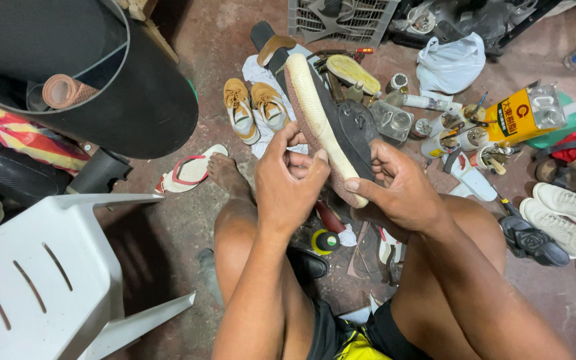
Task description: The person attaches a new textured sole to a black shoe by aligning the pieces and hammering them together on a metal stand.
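Observation:
I hold a dark shoe [349,127] on its side with its pale cream sole [313,113] turned up, above my knees. My left hand [291,181] grips the sole's near edge, fingers curled over it. From the other side, my right hand [395,189] clasps the heel end, thumb pressed on the sole rim. My bare foot [223,170] rests on the concrete floor below.
A white plastic chair [41,267] stands at the left under a large black rubber roll [108,80]. A tan pair of shoes [255,107], a flip-flop [188,170], a yellow glue can [525,115], small jars [398,120], a white bag [449,63] and white sneakers [568,213] lie around.

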